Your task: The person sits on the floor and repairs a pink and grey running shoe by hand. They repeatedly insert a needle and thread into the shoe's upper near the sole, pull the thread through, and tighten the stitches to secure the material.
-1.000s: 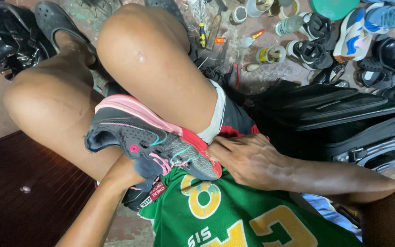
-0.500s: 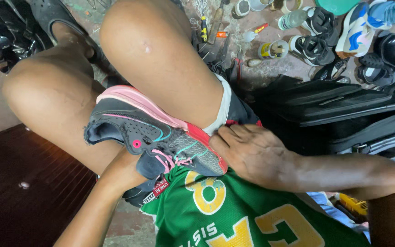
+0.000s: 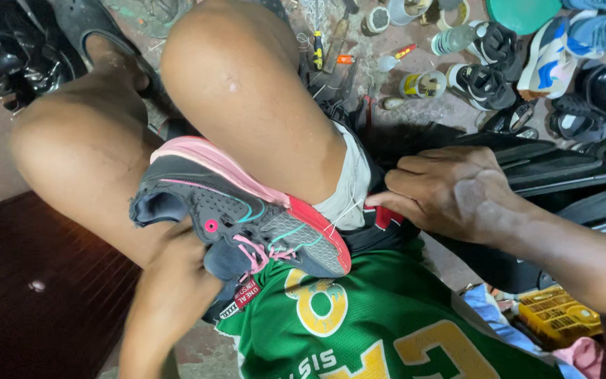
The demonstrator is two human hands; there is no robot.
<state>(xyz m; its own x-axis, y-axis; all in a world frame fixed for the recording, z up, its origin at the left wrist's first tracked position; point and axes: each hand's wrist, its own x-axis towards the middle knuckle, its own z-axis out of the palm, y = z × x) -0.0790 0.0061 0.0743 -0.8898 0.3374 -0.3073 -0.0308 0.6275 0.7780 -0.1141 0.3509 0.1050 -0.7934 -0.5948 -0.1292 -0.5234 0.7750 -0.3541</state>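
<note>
Head view looks down on a seated person's two bare knees, the biggest shapes in frame, with a green mesh jersey bearing yellow numerals below them. Wedged in the lap between the thighs lies a dark grey knit running shoe with pink laces and a pink-and-red foam sole, tipped on its side, sole up against the nearer thigh and toe pointing toward the jersey. The left hand cups the shoe from beneath near its heel; its fingers are hidden under the upper, so how tightly they close I cannot tell. The right hand sits just beside the toe, fingers pressed together with the tips pinching what looks like a thin pale thread running to the sole edge; the thread is too fine to be sure of.

Risk, as I judge it: a hard pull could snap the thread or tear the knit at the toe seam, and the shoe could twist out of the lap, since only one hand and the thighs brace it.

Compared with half a second earlier, the right hand has moved away from the shoe toward the dark cases, and the shoe has rolled slightly.
</note>
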